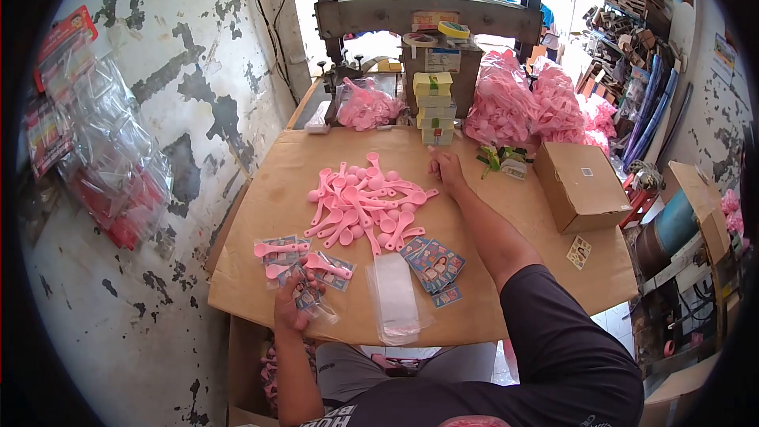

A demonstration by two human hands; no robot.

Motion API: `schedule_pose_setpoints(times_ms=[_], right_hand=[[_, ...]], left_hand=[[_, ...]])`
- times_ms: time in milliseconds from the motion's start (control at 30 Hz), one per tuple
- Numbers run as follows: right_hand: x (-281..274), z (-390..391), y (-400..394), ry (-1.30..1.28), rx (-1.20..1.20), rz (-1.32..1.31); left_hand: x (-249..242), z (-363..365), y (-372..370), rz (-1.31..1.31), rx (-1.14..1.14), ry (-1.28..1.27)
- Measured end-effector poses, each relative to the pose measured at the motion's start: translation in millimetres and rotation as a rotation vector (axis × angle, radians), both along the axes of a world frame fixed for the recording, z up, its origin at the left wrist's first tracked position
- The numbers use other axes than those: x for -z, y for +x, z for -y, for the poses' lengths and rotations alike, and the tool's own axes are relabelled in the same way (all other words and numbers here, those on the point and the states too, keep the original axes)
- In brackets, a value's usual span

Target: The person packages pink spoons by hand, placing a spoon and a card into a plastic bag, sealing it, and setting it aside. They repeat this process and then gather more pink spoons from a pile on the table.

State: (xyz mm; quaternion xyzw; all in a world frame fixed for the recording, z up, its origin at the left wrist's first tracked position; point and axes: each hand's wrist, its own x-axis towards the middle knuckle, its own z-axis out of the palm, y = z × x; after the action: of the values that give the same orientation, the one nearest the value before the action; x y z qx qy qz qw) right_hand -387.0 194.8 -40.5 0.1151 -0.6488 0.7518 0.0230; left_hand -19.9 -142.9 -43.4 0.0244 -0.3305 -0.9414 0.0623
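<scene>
My left hand (291, 304) is closed on a clear plastic bag (311, 299) with a blue printed card inside, at the table's front left. Beside it, more bagged cards (341, 275) lie with pink measuring spoons (328, 266) on top. My right hand (447, 170) is stretched forward, fingers curled, just in front of a stack of small yellow-and-white packs (435, 111); whatever its fingertips hold is too small to make out. Between the hands lies a heap of pink spoons (360, 199). Clear empty bags (395, 296) and loose blue cards (433, 265) are nearer my body.
A cardboard box (581, 186) stands at the right, with green-and-black packaging (506, 160) beside it. Large bags of pink spoons (522, 99) sit behind. A metal press frame (427, 16) spans the back, and bags hang on the left wall.
</scene>
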Motion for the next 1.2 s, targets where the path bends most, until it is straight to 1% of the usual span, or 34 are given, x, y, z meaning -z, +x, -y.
schedule_pose_setpoints(times_ms=[67,167,233,333,633,767,933,1200], right_hand=[[-1,0,1,-0.020,0.001,0.015],[-4,-1,3,0.018,0.008,0.033],[-6,-1,3,-0.094,-0.025,0.088],[-3,-2,-1,-0.172,-0.069,0.081],[-11,-7,3,-0.317,-0.135,0.125],[-16,-8,7,-0.345,-0.138,0.168],[-16,-6,8,-0.347,-0.120,0.134],[-19,-6,9,-0.364,-0.116,0.152]], left_hand=[[-1,-1,0,-0.001,0.002,0.002],[-1,-1,0,0.010,-0.008,-0.002],[2,0,-2,0.009,-0.001,0.003],[2,1,-2,0.011,-0.001,-0.008],[4,3,-1,0.039,0.020,0.012],[3,2,-2,0.017,0.030,0.006],[2,0,-3,0.008,0.015,0.016],[4,1,-4,-0.004,0.014,0.007]])
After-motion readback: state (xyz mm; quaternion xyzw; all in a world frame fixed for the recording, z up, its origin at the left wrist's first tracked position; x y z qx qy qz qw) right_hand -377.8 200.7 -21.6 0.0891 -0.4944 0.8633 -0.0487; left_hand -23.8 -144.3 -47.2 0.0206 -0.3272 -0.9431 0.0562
